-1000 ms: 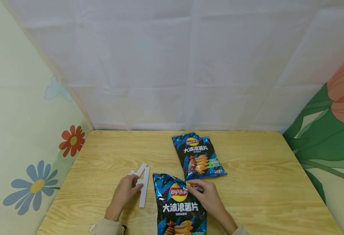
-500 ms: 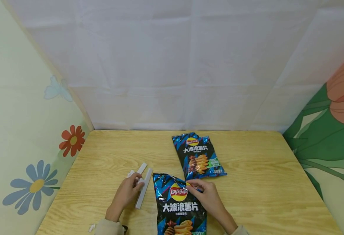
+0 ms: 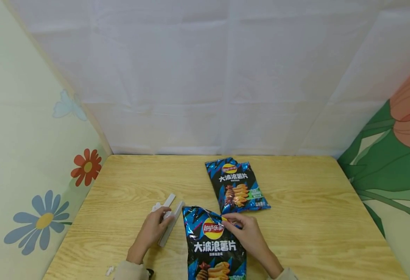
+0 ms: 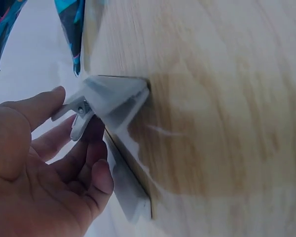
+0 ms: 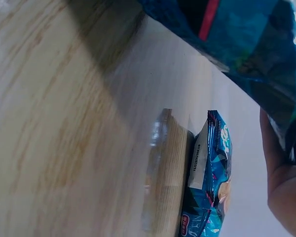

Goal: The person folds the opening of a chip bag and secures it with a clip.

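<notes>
In the head view my left hand [image 3: 151, 227] pinches the handles of a white bag clip [image 3: 171, 224] between thumb and fingers, just left of the front chip bag. The left wrist view shows this clip from the side, its bar held tilted near the table. A second white bag clip [image 4: 128, 192] lies on the table beside it, partly behind my fingers. With thumb and fingers my right hand [image 3: 246, 230] pinches the top edge of the dark blue and black chip bag [image 3: 213, 245]. That edge is creased, and the bag's lower end is cut off by the frame.
Another chip bag [image 3: 238, 186] of the same kind lies farther back on the wooden table [image 3: 296, 194]. A small white scrap [image 3: 109, 271] lies near the left sleeve. A white sheet [image 3: 205, 77] hangs behind the table, with painted panels at both sides.
The clip in my left hand has turned, its far end swinging right toward the front bag and its near end left. The right hand and both bags have stayed in place.
</notes>
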`<action>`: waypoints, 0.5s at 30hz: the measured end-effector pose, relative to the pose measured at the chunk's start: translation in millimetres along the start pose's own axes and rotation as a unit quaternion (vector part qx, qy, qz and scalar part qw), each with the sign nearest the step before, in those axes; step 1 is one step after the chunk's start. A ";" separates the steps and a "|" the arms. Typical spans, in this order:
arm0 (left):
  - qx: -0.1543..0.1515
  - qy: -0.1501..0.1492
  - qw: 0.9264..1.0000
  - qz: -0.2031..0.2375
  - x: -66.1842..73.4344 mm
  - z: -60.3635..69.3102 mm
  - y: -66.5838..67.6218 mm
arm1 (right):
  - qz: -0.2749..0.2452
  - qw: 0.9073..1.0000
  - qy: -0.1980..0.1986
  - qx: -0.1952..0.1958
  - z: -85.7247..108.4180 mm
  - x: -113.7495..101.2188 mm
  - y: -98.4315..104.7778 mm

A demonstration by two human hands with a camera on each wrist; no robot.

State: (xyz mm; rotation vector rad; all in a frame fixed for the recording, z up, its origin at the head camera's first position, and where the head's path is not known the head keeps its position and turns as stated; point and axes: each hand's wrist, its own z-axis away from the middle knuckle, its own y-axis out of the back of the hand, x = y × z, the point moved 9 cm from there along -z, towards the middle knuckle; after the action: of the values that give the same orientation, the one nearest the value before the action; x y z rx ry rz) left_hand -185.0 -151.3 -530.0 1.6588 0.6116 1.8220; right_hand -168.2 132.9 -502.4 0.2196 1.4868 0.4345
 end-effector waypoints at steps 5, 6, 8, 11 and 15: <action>-0.004 0.013 1.000 -0.014 -0.9 0.6 -1.5 | 0.001 1.000 -0.001 0.000 0.1 0.6 -0.5; -0.001 0.012 1.000 -0.015 -0.1 0.8 -1.2 | 0.002 1.000 -0.001 0.001 0.2 0.4 -0.4; 0.005 0.011 1.000 -0.012 1.6 0.8 -0.1 | 0.004 1.000 0.000 0.002 0.5 -0.4 0.0; 0.012 0.013 1.000 0.001 3.8 1.0 1.7 | 0.007 1.000 -0.001 0.002 0.6 -0.8 0.3; 0.019 0.007 0.999 0.027 5.8 0.8 3.7 | 0.009 1.000 -0.003 0.003 -0.2 -0.1 0.4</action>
State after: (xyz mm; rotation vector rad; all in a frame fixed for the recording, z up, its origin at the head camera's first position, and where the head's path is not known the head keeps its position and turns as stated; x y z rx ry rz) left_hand -184.9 -150.0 -523.2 1.7049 0.6164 1.8728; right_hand -168.5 133.2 -502.1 0.2386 1.4806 0.4428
